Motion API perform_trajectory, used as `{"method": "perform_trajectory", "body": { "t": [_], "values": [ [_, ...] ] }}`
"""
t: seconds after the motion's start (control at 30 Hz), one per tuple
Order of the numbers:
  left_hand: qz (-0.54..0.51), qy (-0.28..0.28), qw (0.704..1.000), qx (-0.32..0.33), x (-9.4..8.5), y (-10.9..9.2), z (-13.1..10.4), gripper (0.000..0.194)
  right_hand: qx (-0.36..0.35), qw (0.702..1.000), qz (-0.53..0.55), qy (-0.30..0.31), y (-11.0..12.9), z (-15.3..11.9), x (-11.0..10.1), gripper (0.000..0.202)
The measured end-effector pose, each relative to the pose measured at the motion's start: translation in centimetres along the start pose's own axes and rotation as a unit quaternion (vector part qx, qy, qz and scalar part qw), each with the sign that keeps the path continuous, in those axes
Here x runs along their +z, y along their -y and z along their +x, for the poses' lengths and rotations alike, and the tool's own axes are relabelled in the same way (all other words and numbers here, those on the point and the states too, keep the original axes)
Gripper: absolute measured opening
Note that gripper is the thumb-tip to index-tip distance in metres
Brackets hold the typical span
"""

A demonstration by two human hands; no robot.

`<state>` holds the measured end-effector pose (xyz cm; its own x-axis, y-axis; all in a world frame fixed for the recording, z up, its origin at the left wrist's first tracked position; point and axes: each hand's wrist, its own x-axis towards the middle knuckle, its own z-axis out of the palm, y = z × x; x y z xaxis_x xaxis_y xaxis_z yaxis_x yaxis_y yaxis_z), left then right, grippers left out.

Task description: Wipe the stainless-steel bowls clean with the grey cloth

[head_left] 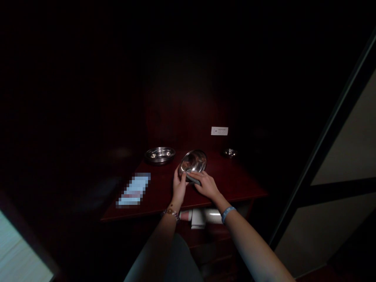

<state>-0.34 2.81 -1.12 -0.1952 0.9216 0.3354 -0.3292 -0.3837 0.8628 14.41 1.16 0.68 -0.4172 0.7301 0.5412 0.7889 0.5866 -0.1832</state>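
Note:
A shiny steel bowl (200, 160) is tilted above the dark red tabletop, its hollow side turned towards me. My left hand (179, 185) grips the bowl's near left rim, thumb on the inside. My right hand (206, 184) presses a dark grey cloth (194, 179) against the near rim, with its fingers reaching into the bowl. Part of the cloth is hidden under those fingers. Further back on the left of the table sits a wider steel dish (160, 155), seemingly stacked. A small steel bowl (230, 152) stands at the back right.
The red wooden table (235, 180) ends at a front edge near my wrists. A blurred-out pale sheet (135, 190) lies at its left. White and pinkish items (199, 218) rest on a shelf below. A white socket plate (219, 131) is on the back wall. A framed panel (323, 219) stands right.

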Motion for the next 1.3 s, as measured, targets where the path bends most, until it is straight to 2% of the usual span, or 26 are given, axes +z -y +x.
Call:
{"method": "perform_trajectory", "body": {
  "t": [0.23, 0.5, 0.7, 0.9, 1.13, 1.3],
  "values": [
    [-0.004, 0.021, 1.0, 0.008, 0.2, 0.3, 0.1, 0.061, 0.112, 0.987, -0.11, -0.032, 0.1, 0.0, 0.1, 0.054],
    [0.019, 0.04, 0.999, -0.001, 0.4, 0.2, -0.1, 0.063, 0.16, 0.966, -0.195, -0.049, 0.4, 0.2, -0.2, 0.067],
    [0.026, 0.058, 0.998, -0.003, 0.0, 1.0, 0.3, 0.069, 0.145, 0.974, -0.168, -0.035, 0.0, 0.1, 0.3, 0.058],
    [0.003, 0.045, 0.999, -0.01, -0.2, 0.6, 0.2, 0.066, 0.077, 0.995, -0.06, -0.021, -0.6, 0.1, 0.5, 0.053],
    [0.019, 0.039, 0.999, -0.007, -0.2, 0.0, -0.1, 0.06, -0.008, 0.999, 0.048, 0.007, -1.2, 0.1, 0.6, 0.058],
    [0.027, 0.038, 0.999, -0.006, -0.1, -0.1, -0.1, 0.058, -0.013, 0.998, 0.052, 0.014, -1.0, 0.1, 0.5, 0.059]
  ]
}}
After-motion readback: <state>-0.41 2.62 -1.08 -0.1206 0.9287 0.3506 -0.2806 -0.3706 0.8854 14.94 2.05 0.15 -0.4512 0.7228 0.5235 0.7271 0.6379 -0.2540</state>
